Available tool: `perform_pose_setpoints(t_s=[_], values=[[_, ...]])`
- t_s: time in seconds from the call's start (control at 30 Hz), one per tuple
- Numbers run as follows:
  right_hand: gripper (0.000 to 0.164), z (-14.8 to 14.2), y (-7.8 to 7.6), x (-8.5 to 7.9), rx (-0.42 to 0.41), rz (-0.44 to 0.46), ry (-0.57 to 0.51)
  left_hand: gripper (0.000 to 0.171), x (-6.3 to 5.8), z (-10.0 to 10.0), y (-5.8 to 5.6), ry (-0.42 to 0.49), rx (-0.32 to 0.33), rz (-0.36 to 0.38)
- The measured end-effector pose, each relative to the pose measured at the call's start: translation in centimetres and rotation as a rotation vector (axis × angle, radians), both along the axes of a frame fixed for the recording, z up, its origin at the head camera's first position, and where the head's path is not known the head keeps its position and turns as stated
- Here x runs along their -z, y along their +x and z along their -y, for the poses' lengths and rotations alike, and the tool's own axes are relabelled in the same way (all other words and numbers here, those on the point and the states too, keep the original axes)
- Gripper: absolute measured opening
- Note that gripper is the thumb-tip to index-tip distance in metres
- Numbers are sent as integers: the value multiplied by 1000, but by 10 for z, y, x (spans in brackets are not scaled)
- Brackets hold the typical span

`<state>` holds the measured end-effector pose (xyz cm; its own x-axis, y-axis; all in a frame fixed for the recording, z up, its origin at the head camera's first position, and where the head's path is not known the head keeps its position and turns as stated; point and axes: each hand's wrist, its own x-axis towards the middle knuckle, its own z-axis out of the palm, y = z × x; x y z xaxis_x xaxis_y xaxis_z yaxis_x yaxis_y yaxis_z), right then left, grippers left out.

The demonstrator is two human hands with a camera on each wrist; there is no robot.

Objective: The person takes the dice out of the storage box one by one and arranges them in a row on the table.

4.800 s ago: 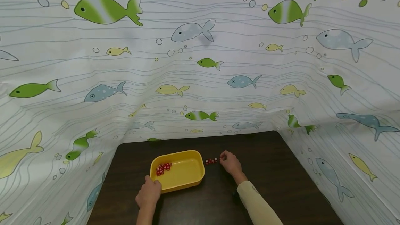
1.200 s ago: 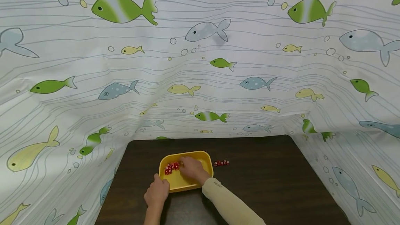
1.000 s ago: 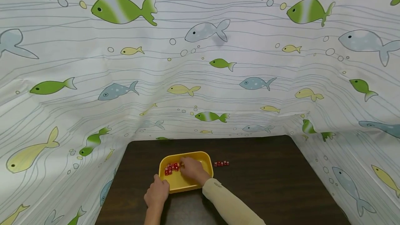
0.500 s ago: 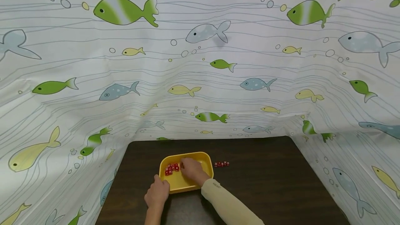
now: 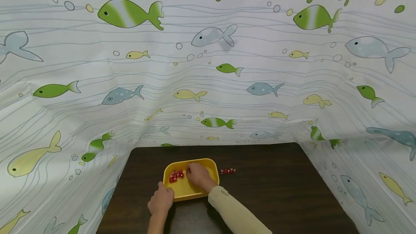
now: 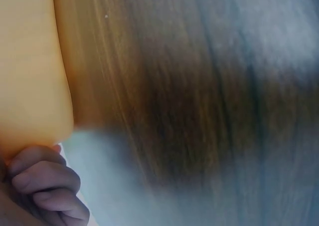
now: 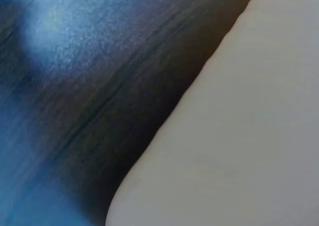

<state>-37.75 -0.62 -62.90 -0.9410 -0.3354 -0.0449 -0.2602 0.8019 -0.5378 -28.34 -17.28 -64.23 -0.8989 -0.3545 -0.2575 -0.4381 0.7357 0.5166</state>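
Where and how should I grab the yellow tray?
Take the tray by its raised rim at the near left corner, coming from the left, where the left hand grips; the dice row close to its right end probably makes that side tighter.

A pale, unclear form [image 7: 224, 131] is hiding part of the dark, streaked tabletop [image 7: 99, 116]. Bluish glare [image 7: 67, 39] is brightening the tabletop.

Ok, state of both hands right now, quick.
Left hand: closed, holding the yellow tray by its near left corner.
Right hand: at a red die in the tray; whether gripping it cannot be told.
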Motion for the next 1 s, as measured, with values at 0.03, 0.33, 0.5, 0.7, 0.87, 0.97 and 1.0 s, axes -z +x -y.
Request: perform_pose_setpoints(t_s=[0.03,0.33,0.5,0.7,0.87,0.97,1.0], values=[[9,-1,0,-1,2,-6,-5,54,0,0,0,-1,1,1],[12,-8,4,-9,28,-14,-19,54,0,-1,0,-3,-2,24],[14,-14,7,-18,31,-10,-61,54,-2,0,1,-8,10,22],[14,-25,5,-18,32,8,-186,55,-2,2,3,-2,29,14],[12,-36,2,-22,43,-45,-213,53,-3,3,2,2,37,4],[10,-42,4,-27,56,-66,-233,53,-2,3,1,2,37,17],[9,-44,5,-28,62,-61,-245,53,-2,3,1,1,39,20]])
